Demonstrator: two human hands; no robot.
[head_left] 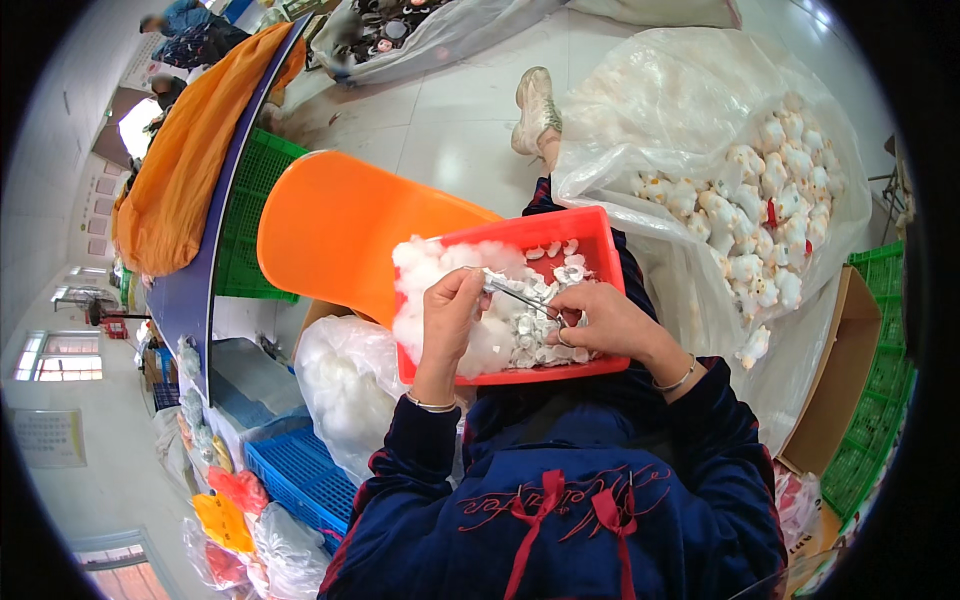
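A red plastic tray [612, 250] rests on my lap. White fluffy stuffing [420, 265] fills its left side, and several small white fabric pieces [535, 340] lie in the right side. My left hand [452, 308] is closed in a pinch above the stuffing, on a small white fabric piece [490, 283]. In my right hand [598, 318] is a thin metal pair of forceps [530, 301], its finger loops at my fingers. Its tip reaches the piece in my left hand; whether it is inside the piece I cannot tell.
An orange chair [345, 225] stands just beyond the tray. To the right, a big clear plastic bag [660, 110] holds many white plush pieces [745, 215]. A bag of stuffing [345, 385] and a blue crate [305, 470] stand at left. Green crates [868, 400] line the right edge.
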